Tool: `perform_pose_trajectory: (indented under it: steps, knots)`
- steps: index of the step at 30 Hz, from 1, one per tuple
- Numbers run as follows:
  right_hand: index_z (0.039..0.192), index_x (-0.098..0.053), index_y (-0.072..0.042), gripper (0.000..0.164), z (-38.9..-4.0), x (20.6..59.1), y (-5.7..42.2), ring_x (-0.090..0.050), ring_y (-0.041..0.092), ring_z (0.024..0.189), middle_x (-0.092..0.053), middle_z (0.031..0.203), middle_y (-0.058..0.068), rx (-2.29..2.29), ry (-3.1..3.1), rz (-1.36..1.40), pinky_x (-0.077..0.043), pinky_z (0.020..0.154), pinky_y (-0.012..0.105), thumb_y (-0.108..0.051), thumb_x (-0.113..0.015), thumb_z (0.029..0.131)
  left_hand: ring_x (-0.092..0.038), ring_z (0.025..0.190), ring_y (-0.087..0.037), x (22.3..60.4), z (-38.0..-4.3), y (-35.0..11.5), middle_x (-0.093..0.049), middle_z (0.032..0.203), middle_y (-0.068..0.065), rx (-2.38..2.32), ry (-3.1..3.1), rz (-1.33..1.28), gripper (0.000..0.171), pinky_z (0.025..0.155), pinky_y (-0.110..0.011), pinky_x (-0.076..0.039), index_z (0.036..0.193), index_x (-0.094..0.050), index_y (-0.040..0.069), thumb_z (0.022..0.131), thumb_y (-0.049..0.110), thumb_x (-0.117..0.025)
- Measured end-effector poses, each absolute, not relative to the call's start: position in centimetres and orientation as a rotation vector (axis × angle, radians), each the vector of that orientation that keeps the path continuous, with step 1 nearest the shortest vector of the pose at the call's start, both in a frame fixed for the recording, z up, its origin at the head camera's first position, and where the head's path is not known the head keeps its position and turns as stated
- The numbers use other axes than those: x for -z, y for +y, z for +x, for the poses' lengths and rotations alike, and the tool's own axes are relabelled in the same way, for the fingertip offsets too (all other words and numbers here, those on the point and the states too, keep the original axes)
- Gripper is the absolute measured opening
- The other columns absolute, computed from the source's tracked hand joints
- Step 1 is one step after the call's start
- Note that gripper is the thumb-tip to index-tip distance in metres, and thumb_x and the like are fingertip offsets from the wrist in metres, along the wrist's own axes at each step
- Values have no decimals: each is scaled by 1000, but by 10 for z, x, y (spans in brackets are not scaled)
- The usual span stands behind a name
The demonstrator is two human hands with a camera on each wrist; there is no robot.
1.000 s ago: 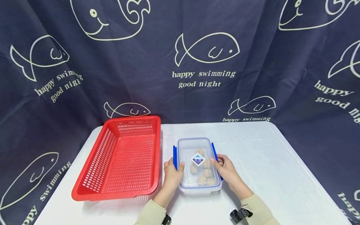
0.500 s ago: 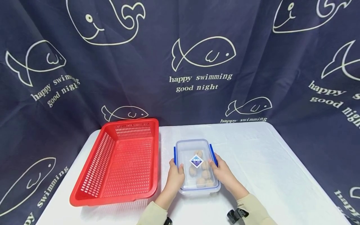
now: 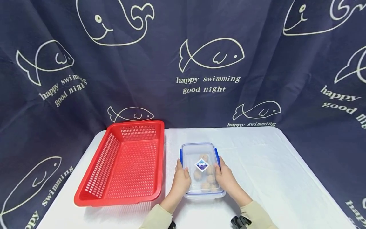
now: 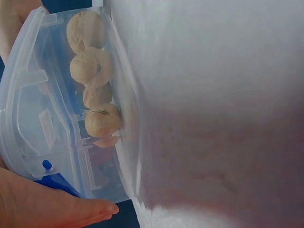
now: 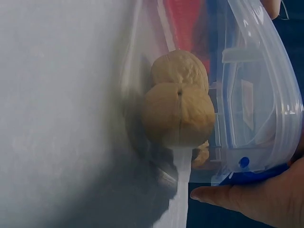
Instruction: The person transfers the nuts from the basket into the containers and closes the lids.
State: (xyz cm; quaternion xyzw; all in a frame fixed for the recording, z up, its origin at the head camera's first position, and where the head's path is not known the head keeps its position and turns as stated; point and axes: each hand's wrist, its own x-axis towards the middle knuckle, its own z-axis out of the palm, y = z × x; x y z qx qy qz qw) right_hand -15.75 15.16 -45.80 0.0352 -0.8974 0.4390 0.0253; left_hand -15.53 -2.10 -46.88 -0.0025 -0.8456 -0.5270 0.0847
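Note:
A clear plastic food storage container (image 3: 190,154) with a lid and a diamond-shaped label (image 3: 202,165) sits on the white table. Several walnuts (image 3: 198,175) show through it, and up close in the right wrist view a walnut (image 5: 178,116) lies behind the clear wall. My left hand (image 3: 181,183) grips the container's left side, thumb at the lid's edge, fingers along the blue latch (image 3: 181,156). On the opposite side my right hand (image 3: 227,179) holds the other blue latch (image 3: 217,156) the same way. Both latches lie down against the walls.
To the left of the container stands a red perforated plastic basket (image 3: 161,152), its near rim close to my left forearm. The white-covered table (image 3: 263,159) extends to the right. A dark blue fish-print curtain (image 3: 160,79) hangs behind it.
The blue latches stood out from the container's sides a second ago and now lie flat. Both hands have pressed inward against them. The view has shifted slightly.

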Motion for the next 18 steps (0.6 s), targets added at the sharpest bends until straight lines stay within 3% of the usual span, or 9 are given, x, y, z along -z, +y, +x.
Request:
perform_pose_trajectory:
  steps: [7,13,18]
  knots:
    - [137,-16,26,51,-157,452,154,-31,54,128,-29,137,45,-1328,-2822,102,-28,106,58,-6,-34,102,-38,124,-57,466,-156,-19,-34,132,-48,1556,-2554,-7,52,104,-60,-32,135,-22,-27,94,-4,-46]
    - [137,-18,26,53,-158,444,158,-32,55,127,-29,137,45,-1306,-2877,155,-31,103,60,-9,-37,103,-32,128,-56,456,-156,-23,-28,137,-47,1580,-2556,-1,53,107,-59,-27,135,-22,-27,93,-5,-46]
    - [135,-28,24,52,-158,432,168,-44,54,120,-40,131,44,-1268,-2946,206,-41,98,57,-10,-45,100,-23,135,-52,444,-151,-27,-20,145,-42,1674,-2581,-41,58,111,-58,-19,138,-20,-25,93,-3,-48]
